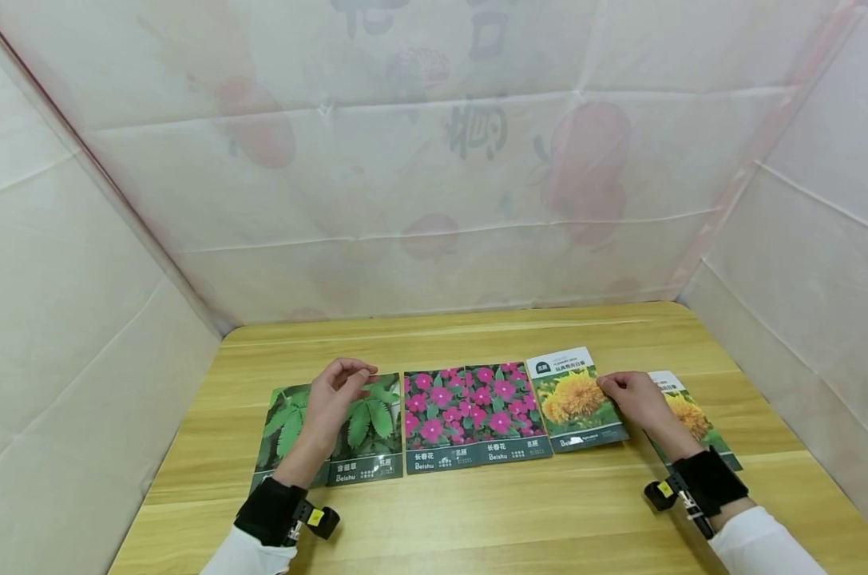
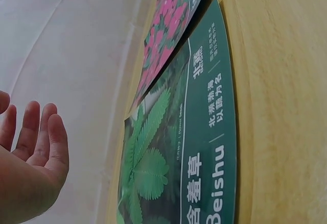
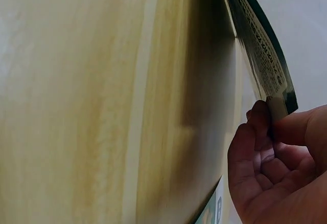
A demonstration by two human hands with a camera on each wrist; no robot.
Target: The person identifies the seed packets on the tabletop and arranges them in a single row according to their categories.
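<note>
Fingers [image 3: 260, 132] of the right hand [image 1: 638, 399] pinch the edge of a yellow-flower seed packet [image 1: 576, 399]; the right wrist view shows that edge lifted off the wood and caught between thumb and fingertips, with the packet's printed back [image 3: 265, 55] tilting up above the counter [image 3: 102, 106]; from the head view the same packet lies toward the right of a row of packets, its white top band pointing away from the person and its right edge under the hand; a second yellow-flower seed packet [image 1: 688, 415] lies just beside it, partly hidden beneath the right hand and wrist.

The left hand [image 1: 333, 403] hovers above a green fern-leaf seed packet [image 1: 365, 431] at the left of the row; its fingers [image 2: 43, 137] are relaxed and slightly bent, holding nothing, and in the left wrist view they stand clear of the packet's surface [image 2: 204, 147]; another green packet [image 1: 283, 431] lies partly under the left forearm.

Between the two hands lie two pink-flower seed packets [image 1: 469, 411] side by side, touching one another; the nearer one shows in the left wrist view [image 2: 168, 35] beyond the green packet.

All the packets lie on a light wooden counter [image 1: 477, 519]; translucent white sheeting [image 1: 434, 160] with faint red prints closes in the back and both sides; each wrist wears a black band [image 1: 271, 511] with a small camera unit.
</note>
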